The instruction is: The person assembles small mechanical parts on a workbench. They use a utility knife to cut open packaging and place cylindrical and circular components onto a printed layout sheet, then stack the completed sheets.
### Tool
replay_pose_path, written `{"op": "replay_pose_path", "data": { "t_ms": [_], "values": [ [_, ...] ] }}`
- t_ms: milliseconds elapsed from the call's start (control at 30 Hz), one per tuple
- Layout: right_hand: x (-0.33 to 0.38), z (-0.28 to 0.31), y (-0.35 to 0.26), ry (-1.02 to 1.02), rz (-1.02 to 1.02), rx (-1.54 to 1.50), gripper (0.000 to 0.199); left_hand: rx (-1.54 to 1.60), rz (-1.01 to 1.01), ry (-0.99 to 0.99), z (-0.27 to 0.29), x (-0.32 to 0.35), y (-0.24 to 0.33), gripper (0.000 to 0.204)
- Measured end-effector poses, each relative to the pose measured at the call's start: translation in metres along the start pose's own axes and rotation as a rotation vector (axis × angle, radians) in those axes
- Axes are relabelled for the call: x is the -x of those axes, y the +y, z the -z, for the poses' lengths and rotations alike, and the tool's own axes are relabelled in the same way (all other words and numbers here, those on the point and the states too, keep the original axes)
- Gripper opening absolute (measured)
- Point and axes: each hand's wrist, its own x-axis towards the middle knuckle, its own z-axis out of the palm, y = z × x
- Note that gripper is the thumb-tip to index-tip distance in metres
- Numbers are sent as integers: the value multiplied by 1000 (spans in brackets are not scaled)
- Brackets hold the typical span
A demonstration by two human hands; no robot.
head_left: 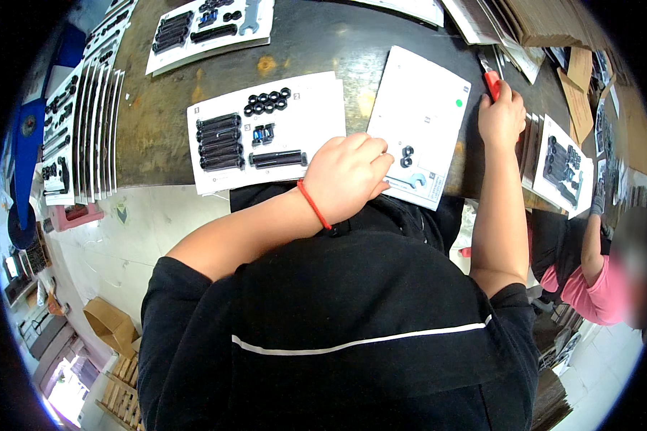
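Observation:
My left hand (349, 172), a red cord round its wrist, has its fingers curled against the left edge of a white card (424, 100). That card carries a green dot, a few black nuts (407, 156) and a small wrench (415, 180). To the left of the hand lies another white card (226, 104) with black bolts (220, 142) and several black nuts (267, 102) in rows. My right hand (502, 118) is closed around the red handle of a utility knife (492, 82), its blade pointing away from me on the dark table.
More hardware cards (212, 47) lie at the back left; a standing row of them (86, 136) lines the left side. A card stack (564, 169) sits at the table's right edge. Cardboard (553, 21) is piled far right. Beyond, a person in a pink top (586, 294) works.

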Motion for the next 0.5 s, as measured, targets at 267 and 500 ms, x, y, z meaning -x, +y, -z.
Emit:
{"op": "replay_pose_path", "data": {
  "t_ms": [267, 500],
  "values": [
    [65, 73, 7, -387, -70, -823, 39, -11, 94, 13, -19, -11, 5, 37],
    [136, 116, 11, -1192, -409, -1342, 45, -45, 74, 20, -19, -6, 2, 32]
  ]
}}
